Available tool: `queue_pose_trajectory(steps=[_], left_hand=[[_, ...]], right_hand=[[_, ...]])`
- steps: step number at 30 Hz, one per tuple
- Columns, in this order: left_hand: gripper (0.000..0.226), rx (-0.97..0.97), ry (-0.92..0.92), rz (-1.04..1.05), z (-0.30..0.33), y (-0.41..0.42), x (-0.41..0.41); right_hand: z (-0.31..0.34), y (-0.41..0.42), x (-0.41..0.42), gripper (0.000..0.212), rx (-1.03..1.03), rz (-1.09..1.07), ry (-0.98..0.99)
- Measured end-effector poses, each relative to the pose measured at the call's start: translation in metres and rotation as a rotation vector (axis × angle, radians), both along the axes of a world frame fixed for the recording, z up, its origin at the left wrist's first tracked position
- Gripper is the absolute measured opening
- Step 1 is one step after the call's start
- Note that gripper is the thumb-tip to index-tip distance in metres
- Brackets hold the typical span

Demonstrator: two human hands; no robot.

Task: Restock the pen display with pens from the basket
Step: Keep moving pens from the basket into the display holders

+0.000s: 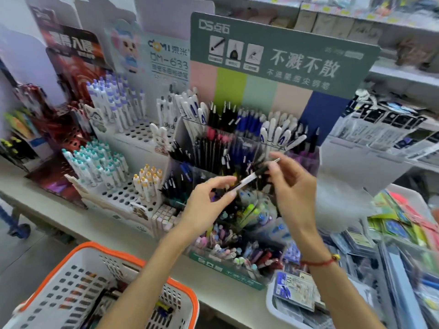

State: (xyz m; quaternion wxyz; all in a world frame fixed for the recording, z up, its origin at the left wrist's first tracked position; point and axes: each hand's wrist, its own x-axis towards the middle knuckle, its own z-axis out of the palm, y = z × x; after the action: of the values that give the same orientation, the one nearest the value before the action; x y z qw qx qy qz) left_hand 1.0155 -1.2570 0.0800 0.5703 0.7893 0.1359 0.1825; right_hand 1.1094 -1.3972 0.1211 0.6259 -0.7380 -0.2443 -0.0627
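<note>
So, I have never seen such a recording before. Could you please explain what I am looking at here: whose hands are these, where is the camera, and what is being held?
There is no machine here. A person wears one camera on the head, looking forward and down, so you see their own two arms. Both hands hold one pen with a white and black barrel: the left hand pinches its lower white end, and the right hand grips its upper black end. Behind them stands a pen display with a green header board and clear compartments full of pens. White racks with holes hold more pens on the left. At the bottom left is a white basket with an orange rim, holding the stock of pens.
</note>
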Motion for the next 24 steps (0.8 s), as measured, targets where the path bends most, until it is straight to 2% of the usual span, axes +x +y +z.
queue_pose_trajectory(steps=[2, 4, 8, 11, 13, 15, 19, 22, 24], left_hand=[[0.041, 0.307, 0.032, 0.076, -0.002, -0.001, 0.004], [0.049, 0.501, 0.075, 0.045, -0.002, -0.002, 0.009], [0.055, 0.701, 0.246, -0.070, -0.009, -0.006, 0.018], [0.055, 0.778, 0.291, -0.052, -0.013, -0.008, 0.019], [0.056, 0.813, 0.301, -0.049, -0.013, -0.008, 0.019], [0.057, 0.830, 0.295, -0.058, -0.013, -0.007, 0.018], [0.054, 0.758, 0.237, -0.060, -0.013, -0.003, 0.011], [0.045, 0.598, 0.182, 0.067, -0.018, 0.005, -0.011], [0.039, 0.485, 0.202, 0.170, -0.027, 0.015, -0.030]], right_hand=[[0.008, -0.015, 0.010, 0.025, 0.033, -0.160, -0.145], [0.012, -0.025, 0.017, 0.024, 0.025, -0.259, -0.283], [0.001, -0.029, 0.028, 0.020, -0.086, -0.257, -0.459], [-0.017, -0.023, 0.036, 0.016, -0.315, -0.126, -0.526], [-0.028, -0.019, 0.039, 0.017, -0.533, -0.142, -0.617], [-0.030, -0.017, 0.041, 0.019, -0.635, -0.174, -0.649], [-0.016, -0.011, 0.036, 0.017, -0.603, -0.138, -0.623], [-0.007, 0.003, 0.011, 0.015, -0.485, -0.068, -0.643], [-0.009, 0.019, -0.013, 0.011, -0.449, 0.054, -0.639]])
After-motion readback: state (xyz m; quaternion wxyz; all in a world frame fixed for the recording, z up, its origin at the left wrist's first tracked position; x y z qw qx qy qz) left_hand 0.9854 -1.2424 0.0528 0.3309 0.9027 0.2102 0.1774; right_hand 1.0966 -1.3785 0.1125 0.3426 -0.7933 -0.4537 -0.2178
